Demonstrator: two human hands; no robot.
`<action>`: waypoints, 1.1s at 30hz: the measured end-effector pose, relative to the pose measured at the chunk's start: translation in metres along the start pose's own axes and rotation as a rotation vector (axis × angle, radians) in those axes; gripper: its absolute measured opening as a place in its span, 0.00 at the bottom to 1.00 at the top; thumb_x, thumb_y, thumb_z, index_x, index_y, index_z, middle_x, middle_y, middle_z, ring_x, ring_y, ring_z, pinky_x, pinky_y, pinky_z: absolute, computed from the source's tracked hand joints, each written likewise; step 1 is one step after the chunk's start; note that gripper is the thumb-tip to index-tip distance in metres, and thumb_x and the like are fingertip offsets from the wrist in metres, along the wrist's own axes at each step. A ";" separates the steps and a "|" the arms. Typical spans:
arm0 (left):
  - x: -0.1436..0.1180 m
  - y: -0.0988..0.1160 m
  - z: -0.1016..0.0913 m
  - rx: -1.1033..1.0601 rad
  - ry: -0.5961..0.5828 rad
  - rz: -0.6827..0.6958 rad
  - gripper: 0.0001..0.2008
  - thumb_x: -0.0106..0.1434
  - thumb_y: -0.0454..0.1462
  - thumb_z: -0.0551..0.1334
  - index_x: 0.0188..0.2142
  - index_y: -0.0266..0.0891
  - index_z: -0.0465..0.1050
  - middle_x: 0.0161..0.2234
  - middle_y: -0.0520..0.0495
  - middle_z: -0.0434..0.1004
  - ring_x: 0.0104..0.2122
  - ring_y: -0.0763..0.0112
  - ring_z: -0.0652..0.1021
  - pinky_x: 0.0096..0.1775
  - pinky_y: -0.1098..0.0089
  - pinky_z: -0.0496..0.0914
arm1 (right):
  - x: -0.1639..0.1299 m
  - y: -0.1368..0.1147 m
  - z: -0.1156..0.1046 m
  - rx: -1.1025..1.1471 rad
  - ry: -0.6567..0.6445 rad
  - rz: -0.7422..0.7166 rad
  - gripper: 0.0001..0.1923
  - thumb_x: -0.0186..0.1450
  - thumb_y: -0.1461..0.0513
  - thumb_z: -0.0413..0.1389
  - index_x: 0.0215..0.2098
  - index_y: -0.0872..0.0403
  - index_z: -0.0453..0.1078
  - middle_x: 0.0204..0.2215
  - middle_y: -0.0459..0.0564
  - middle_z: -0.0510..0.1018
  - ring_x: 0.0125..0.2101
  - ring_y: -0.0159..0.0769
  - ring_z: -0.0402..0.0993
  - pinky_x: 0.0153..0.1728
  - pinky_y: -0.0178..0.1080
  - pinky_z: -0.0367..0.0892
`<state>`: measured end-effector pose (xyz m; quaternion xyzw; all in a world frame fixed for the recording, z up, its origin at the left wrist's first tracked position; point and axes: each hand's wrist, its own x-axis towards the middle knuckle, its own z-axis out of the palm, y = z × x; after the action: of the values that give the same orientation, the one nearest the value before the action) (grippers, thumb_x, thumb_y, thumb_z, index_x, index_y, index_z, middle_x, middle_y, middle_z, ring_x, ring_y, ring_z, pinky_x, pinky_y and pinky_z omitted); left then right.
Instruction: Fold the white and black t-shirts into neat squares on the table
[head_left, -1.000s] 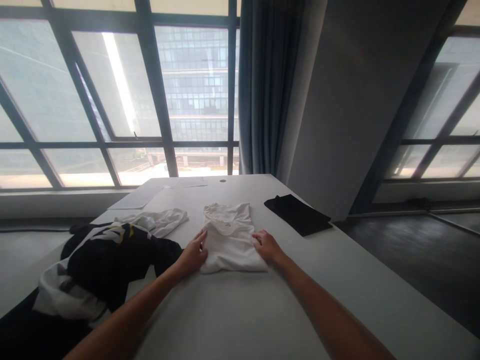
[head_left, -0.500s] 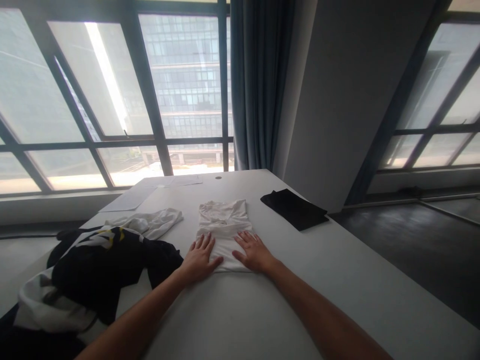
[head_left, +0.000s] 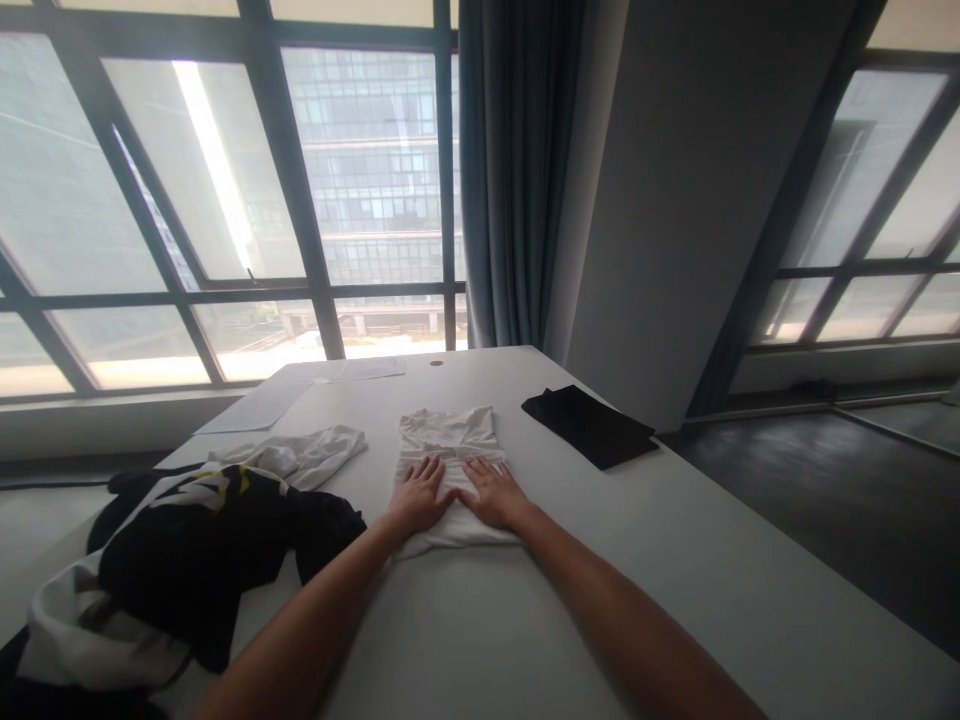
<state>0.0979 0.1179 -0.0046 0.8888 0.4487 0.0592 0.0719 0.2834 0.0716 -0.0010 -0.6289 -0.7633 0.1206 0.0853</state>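
Note:
A folded white garment [head_left: 450,428], looking like a shirt, lies flat in the middle of the white table. My left hand [head_left: 421,494] rests palm down on its left part, fingers stretched out. On the right part my right hand [head_left: 491,491] also lies flat with its fingers extended. The two thumbs meet or nearly meet near the garment's centre. Small wrinkles show in the cloth around my fingers, and the fabric under both palms is hidden.
A heap of black and white clothes [head_left: 202,550] covers the table's left side, with a crumpled white cloth [head_left: 307,455] behind it. A folded black garment [head_left: 591,425] lies near the right edge. Paper sheets [head_left: 255,408] are at the back left. Windows and a curtain [head_left: 510,180] stand beyond.
Both hands have slid inward over the white garment, so the thumbs are now close together. The garment's near edge looks more rumpled. The view has tilted up slightly.

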 end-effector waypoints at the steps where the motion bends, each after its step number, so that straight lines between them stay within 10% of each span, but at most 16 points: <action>1: 0.003 -0.007 0.002 -0.004 0.006 -0.041 0.39 0.68 0.56 0.44 0.69 0.33 0.49 0.70 0.38 0.42 0.69 0.55 0.46 0.65 0.53 0.45 | 0.003 0.005 0.001 0.004 0.006 0.023 0.38 0.69 0.44 0.39 0.71 0.54 0.46 0.70 0.52 0.44 0.69 0.43 0.36 0.66 0.51 0.31; 10: -0.014 -0.038 -0.004 -0.027 0.009 -0.327 0.37 0.70 0.53 0.39 0.70 0.30 0.44 0.70 0.36 0.34 0.69 0.52 0.43 0.64 0.49 0.44 | -0.004 0.038 0.002 0.015 0.132 0.206 0.36 0.71 0.45 0.35 0.71 0.56 0.46 0.70 0.54 0.45 0.69 0.41 0.38 0.66 0.51 0.34; 14: -0.060 -0.034 -0.015 -0.072 -0.058 -0.037 0.39 0.68 0.57 0.46 0.70 0.37 0.44 0.70 0.39 0.34 0.69 0.53 0.40 0.65 0.49 0.41 | -0.030 0.045 -0.003 0.140 0.245 0.125 0.31 0.73 0.49 0.35 0.67 0.54 0.57 0.68 0.56 0.55 0.67 0.41 0.48 0.65 0.51 0.41; 20: -0.108 -0.038 -0.026 -0.152 -0.085 0.249 0.34 0.65 0.54 0.57 0.66 0.45 0.58 0.69 0.43 0.49 0.68 0.55 0.52 0.64 0.53 0.51 | -0.073 0.040 -0.027 0.168 -0.035 -0.145 0.43 0.51 0.43 0.66 0.60 0.51 0.67 0.68 0.59 0.53 0.65 0.53 0.52 0.63 0.51 0.50; 25: -0.104 -0.029 -0.033 -0.128 0.048 0.252 0.19 0.69 0.41 0.51 0.53 0.38 0.73 0.57 0.38 0.72 0.58 0.58 0.71 0.58 0.60 0.65 | -0.094 0.021 -0.035 -0.027 0.091 -0.175 0.11 0.65 0.64 0.54 0.42 0.56 0.76 0.54 0.60 0.73 0.53 0.47 0.69 0.54 0.45 0.59; 33: -0.126 -0.008 -0.123 -0.364 -0.042 0.292 0.22 0.68 0.52 0.51 0.30 0.37 0.70 0.24 0.50 0.71 0.26 0.71 0.72 0.32 0.72 0.68 | -0.112 0.010 -0.121 0.222 -0.053 -0.191 0.13 0.64 0.56 0.53 0.32 0.56 0.74 0.25 0.46 0.75 0.25 0.31 0.65 0.27 0.33 0.58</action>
<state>-0.0034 0.0305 0.1101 0.9177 0.2958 0.1303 0.2312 0.3484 -0.0269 0.1147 -0.5367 -0.8037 0.2122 0.1449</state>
